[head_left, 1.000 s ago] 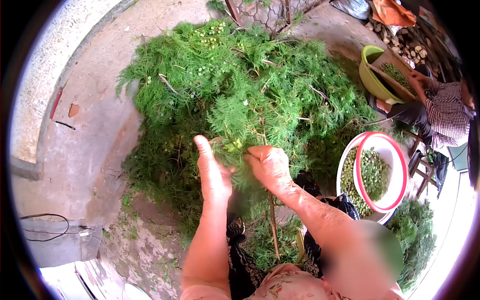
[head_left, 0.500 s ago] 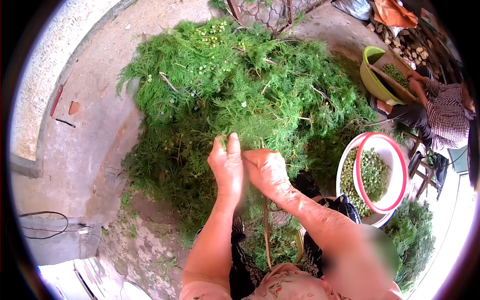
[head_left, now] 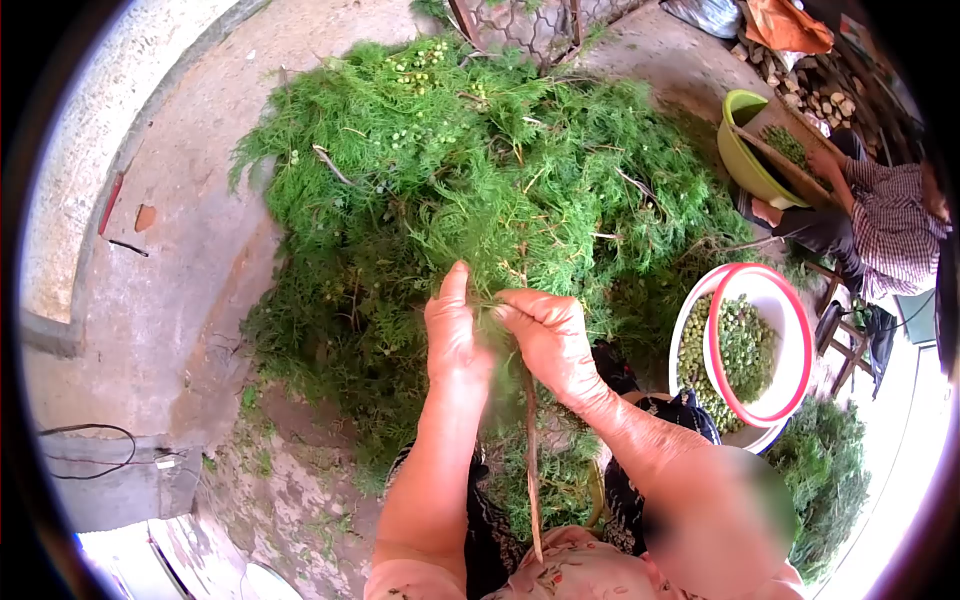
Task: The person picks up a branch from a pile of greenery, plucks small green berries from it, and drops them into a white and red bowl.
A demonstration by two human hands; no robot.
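Observation:
A leafy evergreen branch (head_left: 532, 450) stands in front of me, its bare brown stem running down to my lap and its feathery green top between my hands. My left hand (head_left: 457, 330) is curled at the foliage with the thumb pointing up; its fingers are partly smeared by motion. Close beside it, my right hand (head_left: 552, 340) has thumb and forefinger pinched on the greenery, near the stem. Whether a small fruit is between the fingertips cannot be seen. Behind both hands spreads a big heap of evergreen branches (head_left: 400, 190) with pale green cones on some.
A white basin (head_left: 685, 345) and a red-rimmed white basin (head_left: 808, 345) with green cones stand at my right. Beyond them a co-worker (head_left: 895, 220) sits by a yellow-green tub (head_left: 735, 150) and a flat basket (head_left: 775, 155). More greenery (head_left: 825, 470) lies at lower right.
My right hand has shifted slightly right and down, and its fingertips now pinch at the foliage between the hands. My left hand has turned a little. The stem has tilted slightly.

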